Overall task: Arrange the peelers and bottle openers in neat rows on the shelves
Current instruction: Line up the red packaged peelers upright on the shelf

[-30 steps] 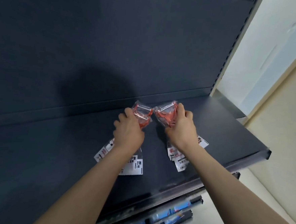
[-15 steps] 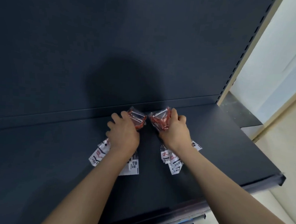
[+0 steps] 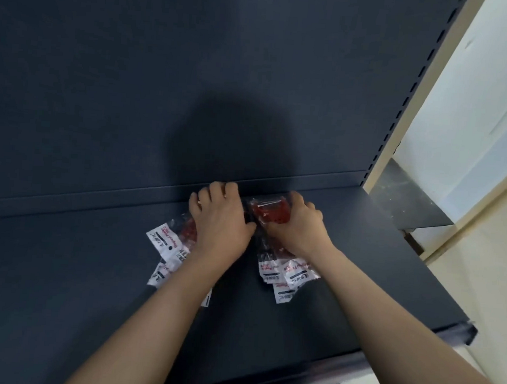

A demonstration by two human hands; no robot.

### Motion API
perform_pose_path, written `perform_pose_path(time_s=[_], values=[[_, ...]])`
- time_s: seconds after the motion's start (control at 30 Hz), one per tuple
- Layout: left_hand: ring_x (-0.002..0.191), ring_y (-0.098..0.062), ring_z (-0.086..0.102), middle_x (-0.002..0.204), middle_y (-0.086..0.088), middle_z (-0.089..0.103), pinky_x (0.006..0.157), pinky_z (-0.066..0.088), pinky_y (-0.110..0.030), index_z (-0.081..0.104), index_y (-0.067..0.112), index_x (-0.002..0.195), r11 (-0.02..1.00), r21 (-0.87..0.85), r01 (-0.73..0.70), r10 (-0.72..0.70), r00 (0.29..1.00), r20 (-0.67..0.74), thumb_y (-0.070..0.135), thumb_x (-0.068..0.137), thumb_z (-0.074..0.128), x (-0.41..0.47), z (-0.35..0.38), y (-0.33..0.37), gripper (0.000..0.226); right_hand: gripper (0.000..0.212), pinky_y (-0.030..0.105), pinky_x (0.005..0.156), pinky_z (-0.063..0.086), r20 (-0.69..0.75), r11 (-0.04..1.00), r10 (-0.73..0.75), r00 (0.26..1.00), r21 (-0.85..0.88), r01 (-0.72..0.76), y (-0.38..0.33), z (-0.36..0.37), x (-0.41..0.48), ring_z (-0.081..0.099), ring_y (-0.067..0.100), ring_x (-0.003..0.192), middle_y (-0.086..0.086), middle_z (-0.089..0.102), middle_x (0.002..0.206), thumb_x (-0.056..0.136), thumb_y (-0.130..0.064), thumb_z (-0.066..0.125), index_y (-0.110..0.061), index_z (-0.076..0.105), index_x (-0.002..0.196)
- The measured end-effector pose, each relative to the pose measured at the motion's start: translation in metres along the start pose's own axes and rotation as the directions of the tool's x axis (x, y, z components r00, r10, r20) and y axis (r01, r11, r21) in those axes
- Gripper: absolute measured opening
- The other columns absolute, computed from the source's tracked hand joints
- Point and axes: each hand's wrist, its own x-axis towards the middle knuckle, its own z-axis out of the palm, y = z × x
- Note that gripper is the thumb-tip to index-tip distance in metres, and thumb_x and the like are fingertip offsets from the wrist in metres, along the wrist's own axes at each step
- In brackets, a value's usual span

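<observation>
Two small bunches of red peelers in clear packets with white labels lie on the dark shelf [image 3: 60,283]. My left hand [image 3: 220,219] covers and grips the left bunch [image 3: 172,243], whose labels fan out toward me. My right hand [image 3: 297,228] holds the right bunch [image 3: 270,212], its red heads close to the shelf's back lip and its labels [image 3: 285,276] trailing toward me. The two hands touch at the thumbs. Both bunches sit at the rear of the shelf. No bottle openers are in view.
A dark back panel [image 3: 194,82] rises behind the shelf. A slotted upright [image 3: 409,91] bounds the shelf on the right, with a pale wall beyond it. The shelf's front edge [image 3: 461,332] runs at lower right.
Both hands have slid the two bunches farther back toward the rear lip and closer together. The left hand now covers its peeler heads.
</observation>
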Motion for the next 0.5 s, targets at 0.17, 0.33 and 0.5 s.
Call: perform_pose_path(time_s=[0.17,0.33,0.5], values=[[0.102,-0.024,0.051,0.106,-0.004,0.054,0.089,0.041,-0.036,0.054,0.015,0.103,0.965,-0.259,-0.048,0.066,0.996,0.065,0.027,0.082,0.065,-0.011,0.01,0.034,0.026,0.044,0.037,0.078,0.049,0.036,0.995,-0.083,0.996,0.063,0.081,0.015,-0.024,0.008,0.058,0.031,0.094,0.014,0.062,0.105,0.08,-0.031,0.065,-0.008,0.045,0.112],[0.114,-0.025,0.043,0.121,-0.004,0.048,0.099,0.037,-0.039,0.054,0.023,0.123,0.98,-0.201,-0.014,0.041,0.99,0.134,0.052,0.08,0.062,-0.016,0.03,0.055,0.053,0.03,0.035,0.068,0.046,-0.031,0.99,-0.122,0.992,0.066,0.124,0.038,-0.044,0.02,0.057,0.029,0.086,0.011,0.061,0.095,0.083,-0.029,0.063,-0.012,0.047,0.1],[0.118,-0.024,0.032,0.128,-0.002,0.041,0.099,0.026,-0.037,0.046,0.033,0.133,0.998,-0.019,-0.064,0.065,0.992,0.108,0.054,0.08,0.059,-0.019,0.042,0.071,0.058,0.02,0.032,0.067,0.041,-0.072,0.995,-0.089,0.993,0.039,0.092,0.065,-0.053,0.032,0.053,0.027,0.082,0.009,0.06,0.095,0.084,-0.026,0.063,-0.017,0.048,0.092]])
